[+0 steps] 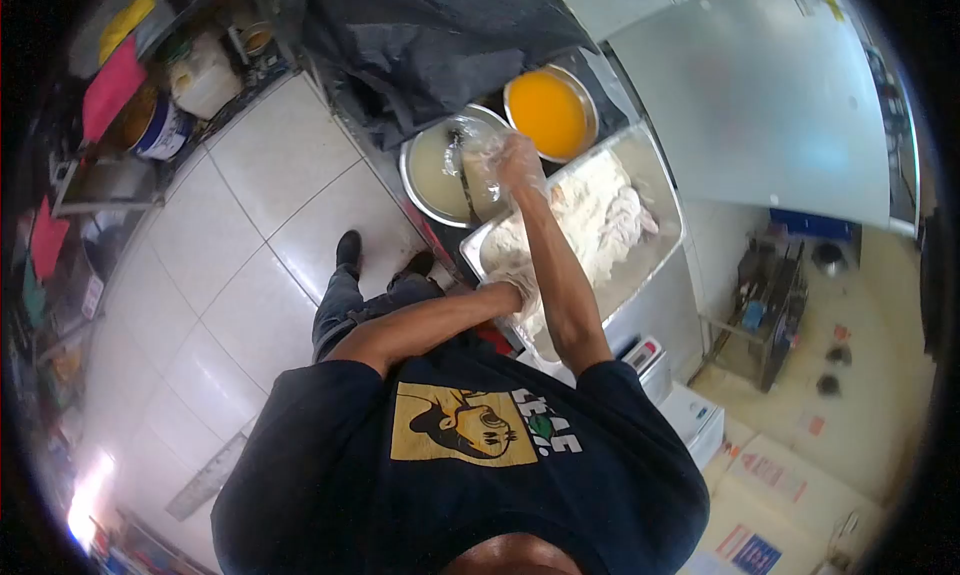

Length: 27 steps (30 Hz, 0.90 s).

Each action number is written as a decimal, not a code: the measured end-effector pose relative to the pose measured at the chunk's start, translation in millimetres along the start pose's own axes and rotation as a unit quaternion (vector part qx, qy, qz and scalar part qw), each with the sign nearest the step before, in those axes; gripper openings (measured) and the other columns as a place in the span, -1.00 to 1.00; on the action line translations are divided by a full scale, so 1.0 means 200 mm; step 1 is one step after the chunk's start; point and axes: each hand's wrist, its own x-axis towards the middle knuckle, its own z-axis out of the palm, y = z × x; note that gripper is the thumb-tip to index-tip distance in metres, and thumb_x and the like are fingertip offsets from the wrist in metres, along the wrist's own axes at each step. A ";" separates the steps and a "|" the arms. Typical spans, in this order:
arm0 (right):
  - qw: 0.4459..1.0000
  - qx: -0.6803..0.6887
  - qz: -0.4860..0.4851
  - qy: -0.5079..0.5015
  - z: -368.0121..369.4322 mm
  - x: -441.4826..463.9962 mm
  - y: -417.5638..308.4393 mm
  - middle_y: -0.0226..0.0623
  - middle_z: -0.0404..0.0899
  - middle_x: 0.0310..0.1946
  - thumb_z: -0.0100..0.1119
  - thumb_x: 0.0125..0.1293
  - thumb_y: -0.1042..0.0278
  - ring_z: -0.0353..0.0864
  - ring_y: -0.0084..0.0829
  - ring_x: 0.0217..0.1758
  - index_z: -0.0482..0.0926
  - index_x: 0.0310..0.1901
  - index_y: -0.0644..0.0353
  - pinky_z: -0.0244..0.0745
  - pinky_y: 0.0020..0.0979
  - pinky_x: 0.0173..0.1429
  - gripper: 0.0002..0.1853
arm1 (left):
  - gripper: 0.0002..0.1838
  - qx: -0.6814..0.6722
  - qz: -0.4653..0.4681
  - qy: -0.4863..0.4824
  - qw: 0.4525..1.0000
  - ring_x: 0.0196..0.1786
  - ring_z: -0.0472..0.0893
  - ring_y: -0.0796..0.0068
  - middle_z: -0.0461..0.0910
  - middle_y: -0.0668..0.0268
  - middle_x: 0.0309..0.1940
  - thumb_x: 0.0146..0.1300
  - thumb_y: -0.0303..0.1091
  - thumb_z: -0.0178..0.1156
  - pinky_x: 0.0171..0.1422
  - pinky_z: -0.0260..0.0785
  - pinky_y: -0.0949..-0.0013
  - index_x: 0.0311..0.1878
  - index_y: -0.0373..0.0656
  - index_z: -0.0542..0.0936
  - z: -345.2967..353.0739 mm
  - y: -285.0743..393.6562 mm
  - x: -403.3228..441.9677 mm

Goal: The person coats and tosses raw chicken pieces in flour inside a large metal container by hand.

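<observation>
My right hand [518, 165], in a clear plastic glove, is over the edge of a metal bowl of cloudy whitish liquid [432, 170]. Its fingers look closed; crinkled clear plastic and something pale show there, too unclear to name. A dark slender utensil [464, 180] stands in the liquid. My left hand [514, 283], gloved too, is at the near-left side of a metal tray [648, 265], against white flour [590, 215]; its fingers are hard to make out. Flour-coated pieces [625, 215] lie in the tray. Beyond my right hand stands a bowl of orange liquid [550, 113].
Black plastic sheeting [420, 45] drapes beside the bowls. A large pale metal panel [760, 95] rises at the right, near the tray. At the left, shelves hold a bucket [160, 125] and a white jug [203, 75]. Tiled floor [270, 185] lies left of my feet.
</observation>
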 end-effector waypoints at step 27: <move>0.956 0.072 0.283 0.042 -0.35 -0.96 0.65 -0.18 0.60 -0.28 0.33 -0.09 0.02 0.58 -0.28 -0.20 0.53 -0.16 0.30 0.47 -0.36 -0.04 -0.46 | -0.59 0.145 0.130 -0.354 0.915 -0.14 0.57 0.22 0.58 0.05 -0.22 0.00 -0.02 0.07 -0.07 0.37 0.24 -0.28 -0.17 0.62 -1.01 -0.17 0.10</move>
